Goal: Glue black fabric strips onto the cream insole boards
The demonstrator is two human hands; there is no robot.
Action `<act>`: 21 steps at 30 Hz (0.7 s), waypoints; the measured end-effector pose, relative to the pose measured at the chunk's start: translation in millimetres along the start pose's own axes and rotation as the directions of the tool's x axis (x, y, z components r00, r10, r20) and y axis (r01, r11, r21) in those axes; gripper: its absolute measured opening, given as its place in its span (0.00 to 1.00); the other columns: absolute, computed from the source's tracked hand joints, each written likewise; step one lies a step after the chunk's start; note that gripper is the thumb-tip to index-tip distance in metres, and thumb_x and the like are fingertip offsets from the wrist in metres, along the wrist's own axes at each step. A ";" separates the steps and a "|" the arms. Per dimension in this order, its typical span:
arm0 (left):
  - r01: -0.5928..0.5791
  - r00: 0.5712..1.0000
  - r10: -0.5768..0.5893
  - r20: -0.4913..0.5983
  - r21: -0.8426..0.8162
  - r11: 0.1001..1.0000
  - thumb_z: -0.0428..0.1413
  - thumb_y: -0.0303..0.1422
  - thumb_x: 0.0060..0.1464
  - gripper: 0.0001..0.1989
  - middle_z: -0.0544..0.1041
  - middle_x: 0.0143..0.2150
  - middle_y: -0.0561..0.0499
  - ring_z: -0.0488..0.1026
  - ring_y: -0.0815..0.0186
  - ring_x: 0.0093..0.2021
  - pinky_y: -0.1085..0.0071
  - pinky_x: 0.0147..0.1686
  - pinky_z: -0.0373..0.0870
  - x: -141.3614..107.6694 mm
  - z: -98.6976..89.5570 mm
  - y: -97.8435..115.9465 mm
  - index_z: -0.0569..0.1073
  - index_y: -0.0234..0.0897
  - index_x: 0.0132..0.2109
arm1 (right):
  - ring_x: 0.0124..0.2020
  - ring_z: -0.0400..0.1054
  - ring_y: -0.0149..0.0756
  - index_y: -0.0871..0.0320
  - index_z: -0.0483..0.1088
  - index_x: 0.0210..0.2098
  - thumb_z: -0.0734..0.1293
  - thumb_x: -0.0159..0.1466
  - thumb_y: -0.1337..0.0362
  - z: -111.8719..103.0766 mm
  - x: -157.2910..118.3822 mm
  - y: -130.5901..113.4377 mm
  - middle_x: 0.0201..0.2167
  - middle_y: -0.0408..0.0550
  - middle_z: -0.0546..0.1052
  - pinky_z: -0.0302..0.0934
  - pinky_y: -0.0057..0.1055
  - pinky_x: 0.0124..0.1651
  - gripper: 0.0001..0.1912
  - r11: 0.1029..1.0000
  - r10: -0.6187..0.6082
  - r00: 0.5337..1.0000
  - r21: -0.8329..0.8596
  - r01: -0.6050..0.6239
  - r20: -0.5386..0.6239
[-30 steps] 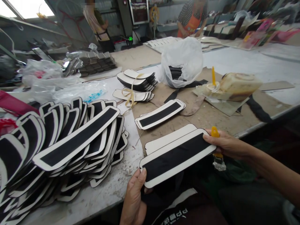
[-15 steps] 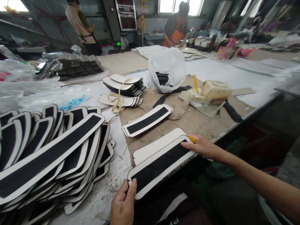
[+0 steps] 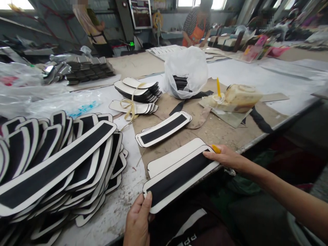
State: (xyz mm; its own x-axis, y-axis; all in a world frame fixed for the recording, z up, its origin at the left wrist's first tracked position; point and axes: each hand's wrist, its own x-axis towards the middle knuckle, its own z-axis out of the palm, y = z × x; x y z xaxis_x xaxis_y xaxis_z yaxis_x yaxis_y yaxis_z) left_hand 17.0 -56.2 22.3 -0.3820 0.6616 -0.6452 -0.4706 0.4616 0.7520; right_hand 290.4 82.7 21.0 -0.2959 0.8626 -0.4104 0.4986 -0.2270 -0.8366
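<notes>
Both hands hold a long, slightly curved white panel with a black band [image 3: 179, 176] at the table's front edge. My left hand [image 3: 138, 218] pinches its near left corner, thumb on top. My right hand [image 3: 225, 157] grips the right end, thumb on the black band. A yellow object [image 3: 216, 149], only partly visible, pokes out from the right hand's fingers; its kind is hidden. Just behind the held panel lies a plain white panel [image 3: 174, 157], partly covered by it. Farther back rests a small stack of shorter black-banded panels [image 3: 164, 130].
A large fanned pile of black-banded panels [image 3: 58, 164] fills the left. Behind are a ribbon-tied bundle [image 3: 138, 90], a white plastic bag [image 3: 187, 68] with dark pieces, and a yellowish glue-stained container [image 3: 242, 97] beside an upright yellow stick [image 3: 218, 87]. Co-workers stand across the table.
The view has shifted slightly, so the scene sits a little farther right and higher. Both hands keep their hold on the panel, with almost no change in pose.
</notes>
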 end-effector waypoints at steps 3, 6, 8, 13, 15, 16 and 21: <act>0.027 0.999 -0.025 0.027 -0.045 0.999 0.65 0.40 0.39 0.22 0.78 0.30 0.50 0.73 0.64 0.29 0.72 0.26 0.66 -1.2 -0.1 0.4 0.76 0.35 0.43 | 0.25 0.64 0.32 0.60 0.70 0.31 0.68 0.55 0.46 0.0 -0.5 -1.5 0.24 0.43 0.71 0.57 0.27 0.27 0.21 0.993 0.044 0.999 0.107 -0.044 0.002; 0.059 0.997 -0.053 0.064 -0.099 0.993 0.66 0.39 0.36 0.20 0.76 0.28 0.52 0.70 0.67 0.26 0.75 0.22 0.63 -2.4 -0.7 4.0 0.77 0.35 0.39 | 0.24 0.64 0.32 0.61 0.70 0.30 0.70 0.51 0.46 2.2 -2.6 -3.6 0.23 0.44 0.72 0.58 0.27 0.25 0.23 0.964 0.078 0.997 0.255 -0.081 0.021; 0.076 0.995 -0.066 0.075 -0.134 0.988 0.67 0.38 0.35 0.17 0.71 0.23 0.55 0.65 0.72 0.22 0.78 0.18 0.58 -3.8 -0.2 7.3 0.76 0.35 0.34 | 0.23 0.64 0.32 0.61 0.70 0.29 0.71 0.49 0.45 3.7 -3.9 -4.9 0.21 0.44 0.71 0.58 0.27 0.24 0.24 0.939 0.088 0.995 0.330 -0.096 0.040; 0.081 0.996 -0.070 0.061 -0.194 0.978 0.69 0.38 0.32 0.16 0.62 0.17 0.60 0.55 0.78 0.17 0.80 0.18 0.58 -3.1 0.6 9.0 0.75 0.34 0.28 | 0.21 0.62 0.30 0.60 0.67 0.28 0.71 0.50 0.44 4.6 -3.8 -5.6 0.21 0.43 0.69 0.56 0.27 0.23 0.24 0.893 0.097 0.992 0.433 -0.120 0.076; 0.061 0.997 -0.055 0.045 -0.158 0.986 0.69 0.40 0.30 0.19 0.64 0.16 0.59 0.56 0.77 0.17 0.80 0.16 0.56 0.3 -1.2 6.4 0.75 0.34 0.29 | 0.21 0.60 0.28 0.59 0.66 0.28 0.70 0.51 0.43 4.8 -2.3 -4.9 0.21 0.42 0.68 0.55 0.26 0.23 0.24 0.892 0.087 0.994 0.439 -0.109 0.069; 0.047 0.999 -0.044 0.028 -0.127 0.991 0.69 0.42 0.29 0.20 0.65 0.16 0.58 0.56 0.77 0.16 0.79 0.15 0.55 2.4 -2.2 5.1 0.75 0.33 0.29 | 0.20 0.58 0.27 0.59 0.65 0.27 0.69 0.51 0.42 5.0 -1.4 -4.6 0.20 0.41 0.67 0.53 0.26 0.22 0.25 0.896 0.086 0.995 0.432 -0.103 0.059; 0.035 0.997 -0.038 -0.061 -0.044 0.998 0.70 0.41 0.26 0.20 0.64 0.12 0.59 0.59 0.75 0.14 0.80 0.14 0.57 9.8 -3.2 4.9 0.75 0.34 0.27 | 0.16 0.47 0.25 0.56 0.57 0.22 0.59 0.55 0.35 6.8 2.1 -7.5 0.15 0.36 0.55 0.45 0.27 0.20 0.29 0.945 0.063 0.998 0.321 -0.060 0.002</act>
State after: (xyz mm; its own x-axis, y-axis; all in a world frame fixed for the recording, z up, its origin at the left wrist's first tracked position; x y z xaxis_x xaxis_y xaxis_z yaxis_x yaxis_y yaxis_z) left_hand 8.4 -49.3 19.2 -0.4121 0.6063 -0.6801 -0.5185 0.4577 0.7223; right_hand 280.5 83.1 23.9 -0.2656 0.8458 -0.4627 0.2271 -0.4115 -0.8827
